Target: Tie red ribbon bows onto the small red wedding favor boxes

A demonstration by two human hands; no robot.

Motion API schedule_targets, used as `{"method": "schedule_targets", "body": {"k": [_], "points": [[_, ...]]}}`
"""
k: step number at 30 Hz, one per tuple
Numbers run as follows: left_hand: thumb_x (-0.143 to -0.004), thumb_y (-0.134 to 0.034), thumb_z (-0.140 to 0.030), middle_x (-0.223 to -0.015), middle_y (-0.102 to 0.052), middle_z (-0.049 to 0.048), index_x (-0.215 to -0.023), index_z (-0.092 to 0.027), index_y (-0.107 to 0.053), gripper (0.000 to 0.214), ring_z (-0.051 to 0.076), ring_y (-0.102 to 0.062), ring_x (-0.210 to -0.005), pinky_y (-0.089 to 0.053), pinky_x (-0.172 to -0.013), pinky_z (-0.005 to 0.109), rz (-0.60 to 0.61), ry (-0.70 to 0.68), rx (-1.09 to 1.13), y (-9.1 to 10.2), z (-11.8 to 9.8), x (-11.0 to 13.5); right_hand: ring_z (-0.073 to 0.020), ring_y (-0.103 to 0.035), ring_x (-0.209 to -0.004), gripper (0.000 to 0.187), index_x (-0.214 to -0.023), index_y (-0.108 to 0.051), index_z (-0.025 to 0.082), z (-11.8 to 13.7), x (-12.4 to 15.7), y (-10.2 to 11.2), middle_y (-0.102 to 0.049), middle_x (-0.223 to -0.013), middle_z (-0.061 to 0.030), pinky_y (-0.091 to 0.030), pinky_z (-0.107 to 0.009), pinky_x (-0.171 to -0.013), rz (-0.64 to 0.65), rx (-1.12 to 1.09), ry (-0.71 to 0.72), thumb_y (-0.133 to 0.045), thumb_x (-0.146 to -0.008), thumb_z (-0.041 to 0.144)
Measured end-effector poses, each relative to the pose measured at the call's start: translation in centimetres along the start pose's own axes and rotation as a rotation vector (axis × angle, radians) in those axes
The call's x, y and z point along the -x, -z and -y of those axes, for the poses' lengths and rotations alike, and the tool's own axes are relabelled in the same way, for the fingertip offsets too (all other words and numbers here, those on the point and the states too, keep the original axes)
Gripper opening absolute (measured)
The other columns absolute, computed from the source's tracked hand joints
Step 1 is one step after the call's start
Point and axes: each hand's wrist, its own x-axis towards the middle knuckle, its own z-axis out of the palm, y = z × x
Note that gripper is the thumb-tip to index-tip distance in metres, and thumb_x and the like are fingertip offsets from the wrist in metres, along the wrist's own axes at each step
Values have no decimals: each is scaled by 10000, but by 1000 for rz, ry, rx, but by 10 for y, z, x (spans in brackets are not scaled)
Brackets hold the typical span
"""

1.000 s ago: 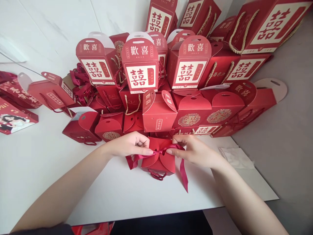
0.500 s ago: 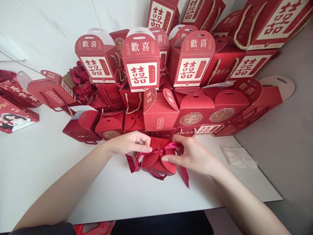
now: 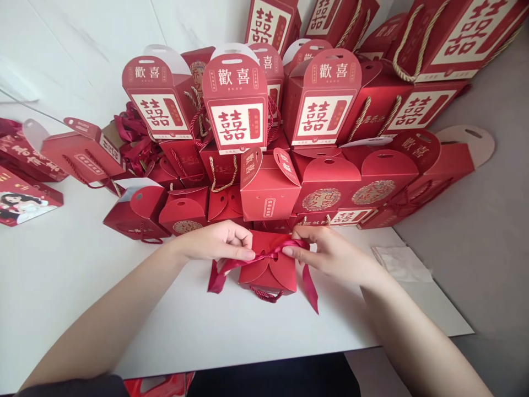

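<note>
Left hand [image 3: 217,243] and right hand [image 3: 333,256] at a small red gift box [image 3: 268,280], seen from the front of a white table [image 3: 78,292]. The box stood on the table just in front of a stacked mass of red packaging, between the two hands, with its curved, overlapping top flaps closed. A dark red satin ribbon [image 3: 264,258] crossed the top of the box. One tail [image 3: 217,278] lay at the box's left side, and a second tail [image 3: 311,289] hung past its right side. A red cord handle [image 3: 262,295] lay against the box's near edge.

The left fingers [image 3: 243,242] were curled together, with the ribbon pinched at their tips. The right fingers [image 3: 303,236] were also close together, and the thumb and forefinger were clamped on the ribbon.

Behind the box stood red cartons printed with double-happiness characters [image 3: 233,113], some with gold rope handles [image 3: 407,49]. Loose dark red ribbons [image 3: 132,135] lay among them at left. A printed red box [image 3: 25,204] lay at far left, and a pale translucent packet [image 3: 400,263] lay at right on the table's edge.
</note>
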Motion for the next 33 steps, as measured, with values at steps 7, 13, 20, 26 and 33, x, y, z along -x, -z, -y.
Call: {"method": "schedule_targets", "body": {"k": [7,13,20,26,33], "points": [[-798,-685,-501,-533,-472,-47,-757,-153,-645,352,62,-384,-474,-306,-468,191,-127,21,-184,-4,-9,7,-155,-618,-702,207,-827,-565,197,-7,-2,10,-668,-740,-3,-458,-282,-700,122,-277,-10,-543,-946,364],[-821,-663,-458,-510,-442,-50,-755,-157,-668,308,58,-344,-448,-253,-447,196,-216,8,-182,-14,-16,8,-151,-624,-726,186,-849,-561,206,-5,-1,5,-679,-760,5,-457,-282,-719,84,-187,-8,-466,-975,302],[-818,-662,-461,-527,-425,-46,-734,-153,-645,319,66,-340,-481,-267,-467,200,-213,-27,-171,-13,-12,8,-140,-630,-656,361,-792,-571,189,-3,-3,3,-659,-716,-13,-468,-259,-643,39,-158,22,-474,-977,483],[-823,-654,-462,-510,-413,-54,-705,-162,-600,326,68,-335,-472,-271,-466,200,-190,3,-258,-3,-12,12,-128,-643,-646,370,-752,-590,188,-4,0,17,-686,-699,-8,-468,-243,-651,122,-84,26,-468,-989,443],[-786,-700,-462,-479,-346,-69,-637,-159,-550,370,63,-289,-467,-256,-473,211,-97,-1,-327,12,-5,9,-146,-644,-654,328,-780,-600,178,-13,-3,26,-682,-710,-20,-472,-258,-640,327,-150,7,-448,-993,376]]}}
